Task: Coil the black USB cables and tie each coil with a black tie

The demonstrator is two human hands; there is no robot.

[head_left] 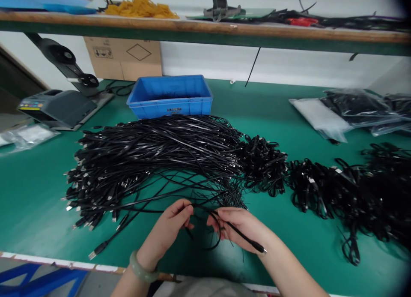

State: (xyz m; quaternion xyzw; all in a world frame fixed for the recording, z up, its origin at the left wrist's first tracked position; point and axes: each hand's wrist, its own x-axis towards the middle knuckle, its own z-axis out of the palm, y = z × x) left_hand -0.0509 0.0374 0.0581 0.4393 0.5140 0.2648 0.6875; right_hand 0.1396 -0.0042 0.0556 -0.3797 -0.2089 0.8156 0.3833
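My left hand pinches a thin black cable between its fingers, and a pale green bangle sits on that wrist. My right hand grips the same or a neighbouring black cable, whose metal-tipped USB plug sticks out past the palm. The strands run from both hands back into a large heap of flat black USB cables on the green mat. One loose plug lies near my left wrist. The fingers hide where the strands cross between my hands.
A blue plastic crate stands behind the heap, with coiled black cables to the right and bagged cables beyond. A tape dispenser sits at back left. A wooden-edged shelf overhead holds assorted items.
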